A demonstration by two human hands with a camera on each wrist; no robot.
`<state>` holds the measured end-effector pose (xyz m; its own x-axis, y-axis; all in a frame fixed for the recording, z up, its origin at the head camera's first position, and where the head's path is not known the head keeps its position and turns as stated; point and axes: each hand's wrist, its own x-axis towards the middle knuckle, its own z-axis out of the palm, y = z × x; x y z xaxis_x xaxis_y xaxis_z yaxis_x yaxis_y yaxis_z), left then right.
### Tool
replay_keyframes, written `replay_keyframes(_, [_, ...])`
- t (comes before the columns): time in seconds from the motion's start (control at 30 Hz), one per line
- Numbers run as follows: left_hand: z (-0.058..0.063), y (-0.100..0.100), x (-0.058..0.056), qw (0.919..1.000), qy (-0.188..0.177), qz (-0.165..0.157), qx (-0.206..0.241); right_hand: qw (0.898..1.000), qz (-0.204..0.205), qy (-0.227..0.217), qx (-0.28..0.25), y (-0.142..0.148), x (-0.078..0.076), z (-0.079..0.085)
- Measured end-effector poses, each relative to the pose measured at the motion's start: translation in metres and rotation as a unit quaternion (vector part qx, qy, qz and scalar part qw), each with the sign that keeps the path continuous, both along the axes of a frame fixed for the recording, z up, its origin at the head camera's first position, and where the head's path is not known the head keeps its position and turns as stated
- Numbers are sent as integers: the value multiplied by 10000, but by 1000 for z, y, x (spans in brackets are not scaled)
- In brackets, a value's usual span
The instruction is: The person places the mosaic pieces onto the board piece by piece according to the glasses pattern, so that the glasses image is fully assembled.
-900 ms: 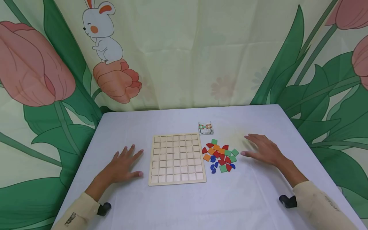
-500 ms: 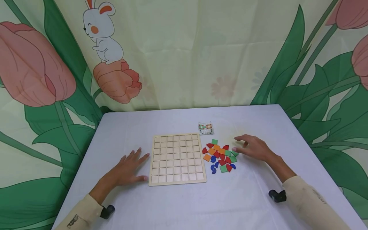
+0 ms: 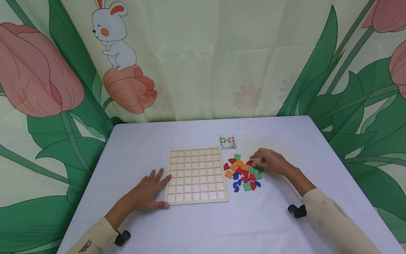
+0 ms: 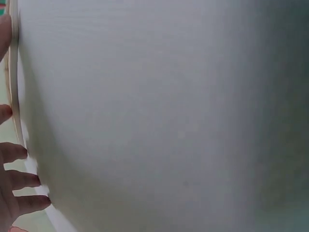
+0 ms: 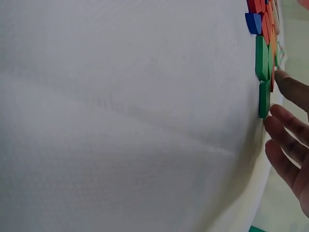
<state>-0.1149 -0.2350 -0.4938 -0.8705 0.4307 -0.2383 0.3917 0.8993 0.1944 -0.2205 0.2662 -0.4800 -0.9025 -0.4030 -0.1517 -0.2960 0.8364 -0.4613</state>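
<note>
My left hand (image 3: 147, 192) lies at the left edge of a wooden grid board (image 3: 197, 203), fingers spread, with thumb and index fingertip right at its frame. The left wrist view shows the fingers (image 4: 19, 180) along the board's side edge (image 4: 14, 82). On the board's right, my right hand (image 3: 273, 162) reaches over the far right of a loose group of coloured tiles. Its thumb and index fingertips are close around a red tile (image 3: 249, 163), without a plain grip showing. Beneath the hand, a green tile (image 3: 259, 170) is partly covered. The right wrist view shows fingers (image 5: 285, 135) beside another green tile (image 5: 264, 99).
Orange squares (image 3: 229, 174), blue half-round tiles (image 3: 236, 189) and more red and green tiles lie close together. Behind them is a small patterned card (image 3: 227, 142) in a clear sleeve. A white cloth covers the table (image 3: 196, 229); a printed curtain (image 3: 190, 70) hangs behind.
My right hand has moved left from beside the tiles to over the red one, thumb and index drawing closer together. My left hand has slid right to the board's edge.
</note>
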Motion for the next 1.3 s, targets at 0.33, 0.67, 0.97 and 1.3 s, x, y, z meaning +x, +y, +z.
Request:
replay_keyframes(0.33, [-3,1,2,10000,-6,6,-94,9995,325,14,-41,-5,-5,-1])
replay_keyframes(0.67, [1,1,3,10000,-63,-47,27,9980,611,-114,-83,-5,-12,1])
replay_keyframes(0.97, [2,1,2,10000,-43,-33,16,9984,471,-290,-119,-5,-16,4])
replay_keyframes(1.3, [3,3,3,10000,-29,9,-34,9984,427,-238,-286,-4,-14,0])
